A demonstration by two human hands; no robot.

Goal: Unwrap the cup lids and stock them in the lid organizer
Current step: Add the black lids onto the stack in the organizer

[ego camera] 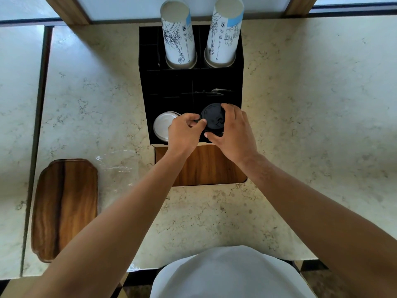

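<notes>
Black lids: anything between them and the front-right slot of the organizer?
Nothing visible. Both hands, left and right, hold the black lids directly over the front-right compartment of the organizer. The white lids sit apart in the front-left compartment. The slot's inside is hidden beneath the lids.

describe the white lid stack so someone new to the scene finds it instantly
Start at the black organizer standing on the marble counter, with two paper cup stacks at its far end. In its near-left compartment sit the white lids, just left of the left hand. The neighbouring lids, gripped by both hands, are black.
</notes>
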